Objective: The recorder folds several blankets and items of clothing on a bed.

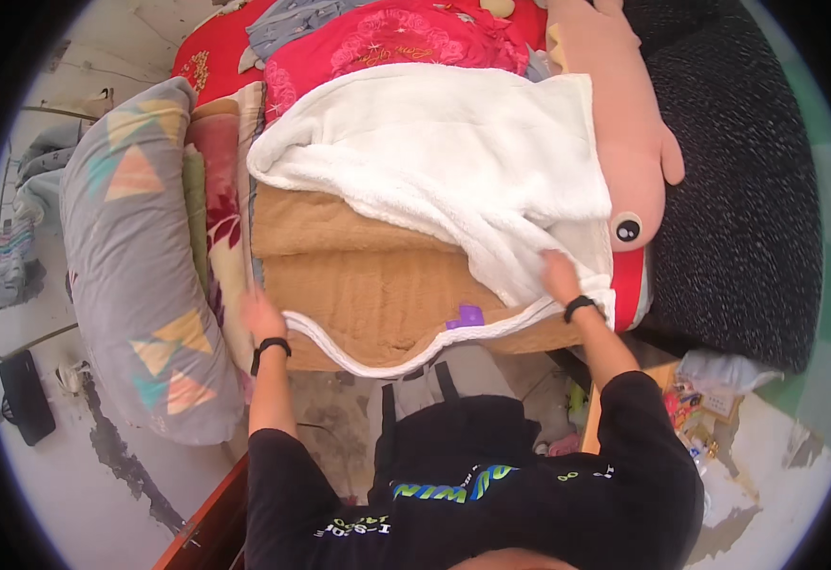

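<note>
A white fleece blanket (pixel 444 142) with brown plush on its other face (pixel 358 285) lies partly folded over on the bed. My left hand (pixel 263 317), blurred, is at the blanket's near left corner, where the white braided edge (pixel 415 360) begins. That edge sags in a wavy line between my hands, with a purple tag (pixel 469 315) beside it. Over the white fleece near the right end of the edge is my right hand (pixel 560 276), also blurred; its grip is unclear. Both wrists wear black bands.
A grey patterned quilt (pixel 151 271) and folded blankets (pixel 219 192) lie left. A pink plush toy (pixel 629 128) rests along the right side, beside a speckled black surface (pixel 736 185). Red bedding (pixel 379 43) is piled at the far end. A wooden edge (pixel 205 506) stands near at lower left.
</note>
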Motion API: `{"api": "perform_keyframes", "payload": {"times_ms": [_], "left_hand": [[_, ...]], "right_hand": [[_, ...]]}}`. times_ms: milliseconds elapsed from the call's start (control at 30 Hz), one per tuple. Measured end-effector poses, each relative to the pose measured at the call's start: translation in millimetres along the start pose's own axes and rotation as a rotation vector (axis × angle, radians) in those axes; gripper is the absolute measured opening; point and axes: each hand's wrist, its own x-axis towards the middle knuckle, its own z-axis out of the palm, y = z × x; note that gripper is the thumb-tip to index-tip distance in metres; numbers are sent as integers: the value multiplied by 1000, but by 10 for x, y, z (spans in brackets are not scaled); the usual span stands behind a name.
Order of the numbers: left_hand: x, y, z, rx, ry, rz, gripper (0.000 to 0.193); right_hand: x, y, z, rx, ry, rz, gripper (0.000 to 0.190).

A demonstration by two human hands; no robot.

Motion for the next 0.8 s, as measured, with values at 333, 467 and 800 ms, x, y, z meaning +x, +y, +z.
{"api": "perform_keyframes", "payload": {"times_ms": [333,467,800], "left_hand": [[2118,1907,61,-104,29,502,70],[2757,1644,628,-58,-98,580,52],[4509,1244,-295,-433,-16,265,17]], "right_hand": [[366,-737,938,-2,35,437,47],[475,-606,361,255,93,447,30],[2348,-814,-2503,-14,234,125,47]]}}
